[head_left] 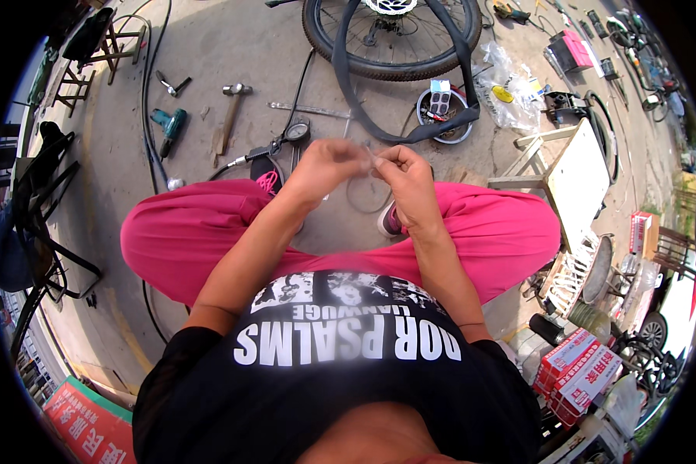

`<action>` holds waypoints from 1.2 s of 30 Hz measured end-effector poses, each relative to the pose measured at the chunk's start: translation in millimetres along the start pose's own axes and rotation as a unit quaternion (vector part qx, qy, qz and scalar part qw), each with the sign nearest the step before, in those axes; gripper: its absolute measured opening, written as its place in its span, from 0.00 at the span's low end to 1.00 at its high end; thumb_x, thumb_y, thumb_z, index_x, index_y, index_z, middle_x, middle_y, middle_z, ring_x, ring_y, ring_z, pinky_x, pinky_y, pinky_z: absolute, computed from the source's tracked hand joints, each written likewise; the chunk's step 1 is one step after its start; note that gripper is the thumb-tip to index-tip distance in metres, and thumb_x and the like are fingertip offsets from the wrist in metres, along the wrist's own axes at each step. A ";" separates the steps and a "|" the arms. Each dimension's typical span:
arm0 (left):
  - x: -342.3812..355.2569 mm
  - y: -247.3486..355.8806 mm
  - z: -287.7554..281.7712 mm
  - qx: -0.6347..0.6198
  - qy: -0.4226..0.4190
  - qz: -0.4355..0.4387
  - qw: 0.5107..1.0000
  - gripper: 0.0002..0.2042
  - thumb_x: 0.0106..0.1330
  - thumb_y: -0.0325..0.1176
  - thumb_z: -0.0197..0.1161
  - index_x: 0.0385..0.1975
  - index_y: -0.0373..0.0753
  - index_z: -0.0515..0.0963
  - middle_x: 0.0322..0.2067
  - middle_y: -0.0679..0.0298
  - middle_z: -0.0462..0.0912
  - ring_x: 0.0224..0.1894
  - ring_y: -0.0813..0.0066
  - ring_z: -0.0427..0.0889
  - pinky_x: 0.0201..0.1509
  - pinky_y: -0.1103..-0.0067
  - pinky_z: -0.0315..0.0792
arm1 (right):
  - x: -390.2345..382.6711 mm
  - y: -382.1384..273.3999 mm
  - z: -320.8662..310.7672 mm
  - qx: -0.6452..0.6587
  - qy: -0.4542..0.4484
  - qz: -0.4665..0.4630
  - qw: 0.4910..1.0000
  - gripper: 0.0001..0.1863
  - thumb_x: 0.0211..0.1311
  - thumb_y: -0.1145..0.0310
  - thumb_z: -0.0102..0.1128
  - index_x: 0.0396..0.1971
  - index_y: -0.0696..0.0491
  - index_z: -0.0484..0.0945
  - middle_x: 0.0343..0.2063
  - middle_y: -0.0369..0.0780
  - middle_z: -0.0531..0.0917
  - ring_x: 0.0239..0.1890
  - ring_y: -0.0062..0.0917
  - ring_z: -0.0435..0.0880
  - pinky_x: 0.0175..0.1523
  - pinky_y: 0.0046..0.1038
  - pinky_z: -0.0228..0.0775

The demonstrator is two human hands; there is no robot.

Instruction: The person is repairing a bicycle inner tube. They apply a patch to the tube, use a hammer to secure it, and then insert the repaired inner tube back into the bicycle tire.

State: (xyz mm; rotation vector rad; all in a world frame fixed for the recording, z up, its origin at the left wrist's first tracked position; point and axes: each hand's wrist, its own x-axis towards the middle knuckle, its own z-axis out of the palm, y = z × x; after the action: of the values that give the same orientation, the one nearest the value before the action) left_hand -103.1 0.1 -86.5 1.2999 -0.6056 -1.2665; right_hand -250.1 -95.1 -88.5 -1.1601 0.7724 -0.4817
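Observation:
My left hand (331, 168) and my right hand (408, 182) meet in front of my knees, fingertips pinched close together. Whatever they hold between them is small and blurred, and I cannot make it out. Below the fingertips a faint thin ring (369, 193) shows; whether it hangs from my fingers or lies on the ground I cannot tell. Just beyond my hands, a black inner tube (356, 100) loops over a bicycle wheel (394, 69) and droops across a round metal bowl (462, 133). Beside my left hand lies an air hose with a pressure gauge (296, 131).
On the ground to the left are a hammer (230, 116), a teal power tool (168, 131) and a long hose (146, 100). A white wooden stool (580, 182) stands at the right, near a clear plastic bag (510, 89). Red-and-white boxes (576, 371) sit lower right.

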 end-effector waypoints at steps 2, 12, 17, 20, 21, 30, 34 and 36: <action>-0.3 1.3 -0.2 -0.010 -0.012 -0.002 1.000 0.05 0.60 0.25 0.64 0.33 0.29 0.80 0.29 0.62 0.83 0.35 0.76 0.80 0.44 0.80 0.73 | -1.2 -4.5 1.3 0.025 -0.012 0.009 1.000 0.08 0.61 0.73 0.60 0.37 0.62 0.79 0.33 0.38 0.83 0.35 0.18 0.81 0.43 0.21 0.73; -0.8 1.8 -2.0 0.199 0.019 0.028 0.979 0.07 0.65 0.28 0.60 0.34 0.29 0.78 0.29 0.62 0.82 0.33 0.78 0.79 0.39 0.79 0.73 | -10.3 -17.7 11.0 -0.167 -0.005 -0.105 0.980 0.07 0.62 0.75 0.60 0.38 0.61 0.80 0.33 0.33 0.82 0.32 0.13 0.76 0.39 0.17 0.68; -12.1 24.6 7.1 0.370 0.035 0.102 0.923 0.06 0.63 0.28 0.61 0.33 0.31 0.77 0.28 0.60 0.81 0.29 0.78 0.76 0.34 0.78 0.70 | -8.8 -17.7 6.1 -0.161 -0.010 -0.081 0.984 0.05 0.59 0.77 0.60 0.35 0.60 0.81 0.31 0.36 0.84 0.34 0.19 0.82 0.42 0.21 0.73; -10.1 18.0 5.4 0.365 0.037 0.156 0.917 0.06 0.61 0.28 0.62 0.33 0.32 0.76 0.29 0.59 0.79 0.29 0.76 0.75 0.33 0.77 0.70 | -6.0 -12.4 0.5 -0.052 -0.030 -0.025 0.998 0.06 0.59 0.76 0.60 0.35 0.60 0.80 0.32 0.36 0.83 0.36 0.20 0.82 0.43 0.21 0.72; -9.5 17.9 4.9 0.349 0.027 0.144 0.926 0.06 0.62 0.28 0.62 0.33 0.31 0.76 0.29 0.60 0.79 0.30 0.77 0.75 0.35 0.78 0.70 | -5.0 -9.7 -2.4 -0.011 -0.038 -0.012 0.999 0.06 0.59 0.76 0.60 0.36 0.60 0.80 0.33 0.36 0.83 0.37 0.21 0.82 0.44 0.21 0.72; -0.2 0.9 -1.9 0.095 -0.060 0.028 0.993 0.06 0.67 0.29 0.58 0.36 0.31 0.74 0.33 0.67 0.79 0.38 0.82 0.75 0.46 0.83 0.70 | 2.5 -4.8 -8.9 0.175 -0.074 0.086 0.978 0.10 0.60 0.75 0.58 0.39 0.63 0.77 0.39 0.42 0.81 0.42 0.26 0.81 0.51 0.26 0.75; -0.5 3.4 0.0 0.036 -0.061 0.013 0.997 0.05 0.67 0.28 0.59 0.35 0.33 0.75 0.33 0.68 0.78 0.39 0.82 0.75 0.47 0.83 0.69 | 3.2 -3.4 -9.6 0.207 -0.074 0.087 0.972 0.09 0.61 0.75 0.58 0.39 0.62 0.77 0.38 0.41 0.81 0.41 0.25 0.81 0.50 0.26 0.75; 0.0 0.8 -1.2 0.025 -0.062 0.019 0.998 0.04 0.66 0.28 0.59 0.35 0.34 0.75 0.33 0.68 0.78 0.39 0.82 0.74 0.46 0.83 0.69 | 2.2 -5.8 -7.6 0.191 -0.073 0.077 0.976 0.05 0.62 0.76 0.57 0.36 0.61 0.76 0.37 0.41 0.81 0.40 0.23 0.80 0.51 0.27 0.72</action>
State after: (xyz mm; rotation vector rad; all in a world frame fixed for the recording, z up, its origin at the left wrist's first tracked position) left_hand -101.8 0.4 -86.1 1.2513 -0.7523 -1.3146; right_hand -254.0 -103.4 -85.2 -0.7622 0.6033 -0.3899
